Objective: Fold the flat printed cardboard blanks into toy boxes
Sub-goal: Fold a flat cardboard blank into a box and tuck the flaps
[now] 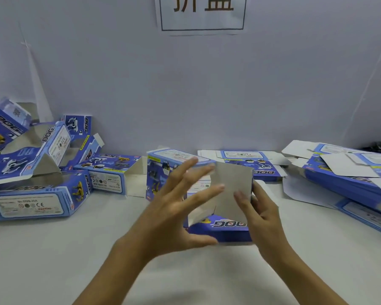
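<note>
The half-folded blue DOG box (220,227) sits at the middle of the white table (53,260), just in front of me in the head view, its printed face toward me with the lettering upside down and a grey inner flap (231,190) standing up from it. My left hand (174,208) is spread, fingers straight and fanned; the fingertips lie against the left edge of that flap, and the thumb reaches to the box's lower front corner. My right hand (264,212) is at the right side of the box with the fingers curled round the flap's right edge, holding it. To the left I see a heap of folded boxes (37,172) of the same print, tumbled at angles, some with open ends. To the right lies a stack of flat blanks (350,177), overlapping, with white flaps showing. Another flat blank (246,164) lies behind the box near the wall. A paper sign (202,14) with large characters hangs on the wall above.
</note>
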